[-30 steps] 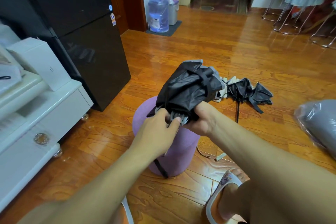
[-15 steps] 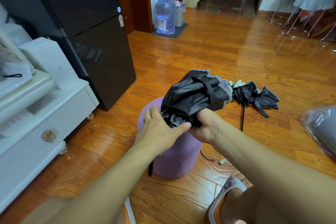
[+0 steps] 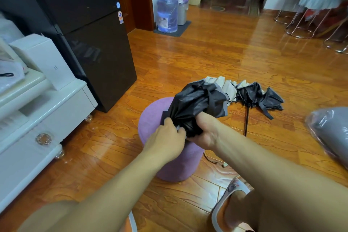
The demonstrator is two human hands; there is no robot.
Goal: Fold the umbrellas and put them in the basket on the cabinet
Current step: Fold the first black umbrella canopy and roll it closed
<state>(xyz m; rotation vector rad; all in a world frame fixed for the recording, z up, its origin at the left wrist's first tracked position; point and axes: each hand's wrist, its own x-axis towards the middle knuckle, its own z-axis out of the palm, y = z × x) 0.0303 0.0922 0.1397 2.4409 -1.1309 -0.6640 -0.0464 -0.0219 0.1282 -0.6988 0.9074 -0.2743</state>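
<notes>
Both hands meet over a purple stool (image 3: 150,118), working on a black umbrella (image 3: 195,103) held above its top. The right hand (image 3: 202,131) is wrapped around the gathered lower end of the canopy, fingers curled under the bunched fabric. The left hand (image 3: 167,135) sits just beside it, touching it, fingertips pinching the fabric folds at that same end (a bit of pale metal shows between the two hands). The canopy bulges up and away from the hands, a strap across it. Beyond the right hand, a second umbrella (image 3: 252,94) lies on the wooden floor (image 3: 207,52), half collapsed, its shaft pointing back toward the person. To the left of the left hand, well apart, stands a white cabinet (image 3: 47,111); the basket cannot be made out.
</notes>
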